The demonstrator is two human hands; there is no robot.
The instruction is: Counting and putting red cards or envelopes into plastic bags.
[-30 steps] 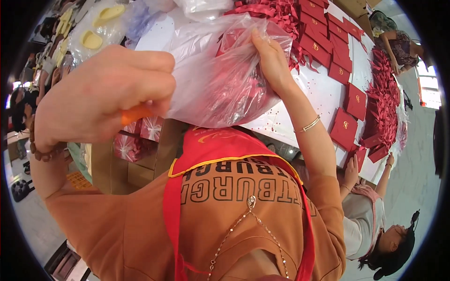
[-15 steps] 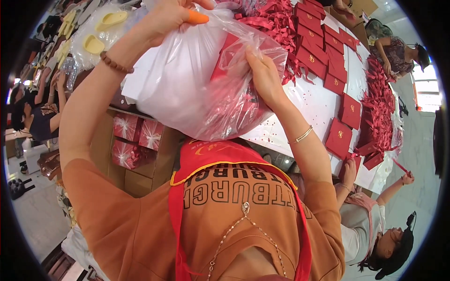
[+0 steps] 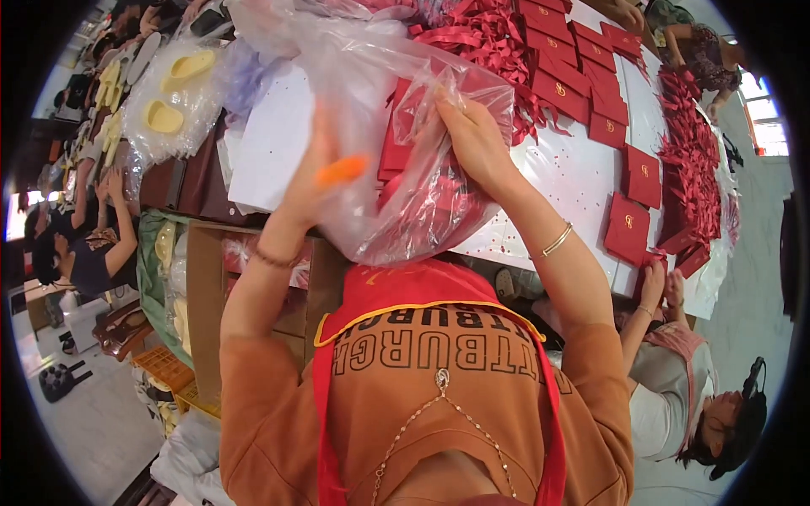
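A large clear plastic bag (image 3: 380, 234) lies bunched on the table in front of my chest, with red things showing through its film. The bag's upper edge is pinched in my right hand (image 3: 477, 143), thumb on top, at the bag's right side. My left hand (image 3: 316, 181), smeared by motion, is at the bag's left side. An orange finger cover (image 3: 341, 171) shows on it. The blur hides whether those fingers hold the film.
Red gift boxes (image 3: 628, 228) and piles of red ribbon (image 3: 472, 42) cover the right of the white table (image 3: 540, 190). An open carton (image 3: 207, 295) stands below its edge. Yellow clogs (image 3: 163, 118) lie at left. A co-worker (image 3: 666, 379) sits at right.
My left hand has come down from the bag's raised far edge toward me, and the puffed bag has sunk flatter. My right hand keeps its grip in nearly the same place.
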